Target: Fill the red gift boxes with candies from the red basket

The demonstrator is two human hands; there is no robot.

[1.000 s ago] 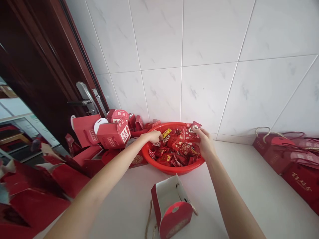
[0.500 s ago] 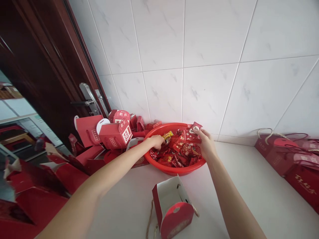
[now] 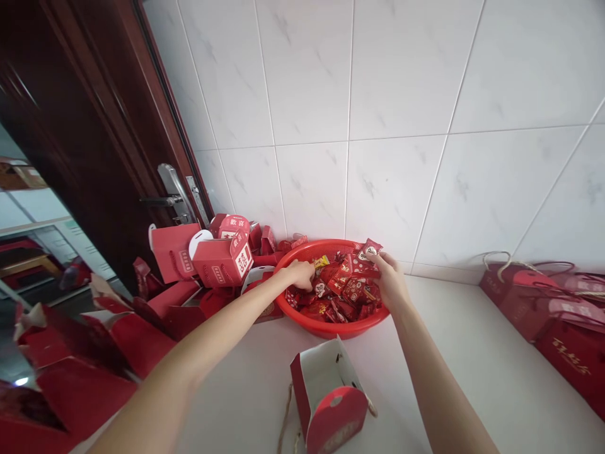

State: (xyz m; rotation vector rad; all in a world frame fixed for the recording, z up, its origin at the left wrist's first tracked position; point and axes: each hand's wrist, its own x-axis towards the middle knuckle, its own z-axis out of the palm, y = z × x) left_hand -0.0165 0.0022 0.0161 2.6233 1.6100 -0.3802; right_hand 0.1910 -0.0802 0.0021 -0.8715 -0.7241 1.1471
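Note:
A red plastic basket (image 3: 331, 330) by the wall holds many wrapped candies (image 3: 338, 277). My left hand (image 3: 301, 275) reaches into its left side, fingers bent down among the wrappers; what they grip, if anything, is hidden. Close to those fingers lies a yellow-wrapped candy (image 3: 322, 261). At the basket's right rim, my right hand (image 3: 390, 277) is closed on a red-and-white candy packet (image 3: 370, 250), raised a little above the others. In front of the basket stands an open red gift box (image 3: 326, 384) with a pale inside and a rope handle, nothing seen in it.
Folded red gift boxes (image 3: 222, 260) crowd the left by the basket, with more open red cartons (image 3: 85, 378) nearer me. Red gift bags (image 3: 534, 309) stand at right against the tiled wall (image 3: 397, 75). A dark door (image 3: 94, 94) is at far left.
My left hand has shifted slightly within the basket, and a white-and-red candy now shows beside its fingers. My right hand keeps the packet at the rim. The view has tilted slightly.

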